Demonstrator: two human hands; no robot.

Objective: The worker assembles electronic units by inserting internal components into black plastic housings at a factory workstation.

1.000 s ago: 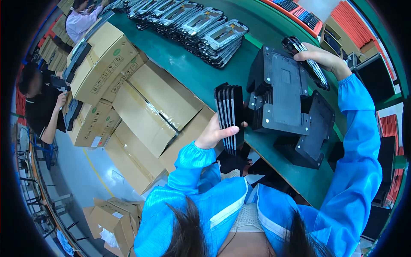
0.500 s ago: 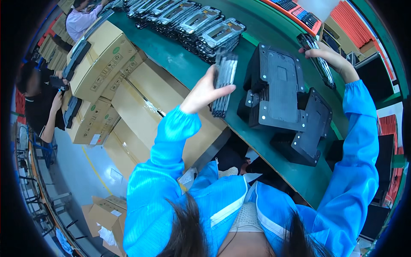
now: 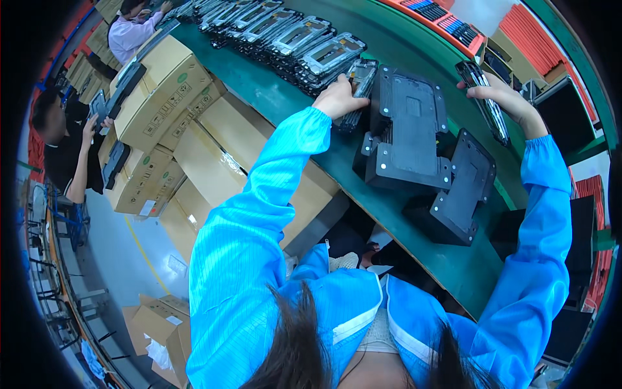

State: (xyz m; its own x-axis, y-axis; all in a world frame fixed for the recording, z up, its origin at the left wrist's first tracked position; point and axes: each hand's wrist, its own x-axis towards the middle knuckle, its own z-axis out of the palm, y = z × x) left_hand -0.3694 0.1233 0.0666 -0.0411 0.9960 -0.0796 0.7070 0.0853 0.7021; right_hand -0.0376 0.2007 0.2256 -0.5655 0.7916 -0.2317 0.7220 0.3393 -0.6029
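My left hand (image 3: 340, 98) is closed on a stack of phone frames (image 3: 365, 78), which leans at the near end of the rows of phone frames (image 3: 324, 55) on the green table. Part of that stack is hidden behind my fingers. On the other side, my right hand (image 3: 502, 98) grips a second stack of phone frames (image 3: 494, 120), tilted above the table. Between my hands stands a pile of black plastic trays (image 3: 414, 120) with light round dots at the corners. A lower pile of black trays (image 3: 461, 191) sits beside it, nearer to me.
The green table (image 3: 259, 97) runs diagonally away to the far left. Cardboard boxes (image 3: 155, 91) are piled along its left side. Two people (image 3: 65, 142) work at the left and far left. An orange rack (image 3: 447, 26) of small parts lines the far edge.
My left hand has moved away from me with its stack, bringing it down beside the rows of phone frames. My right hand stays nearly in place, still holding its stack.
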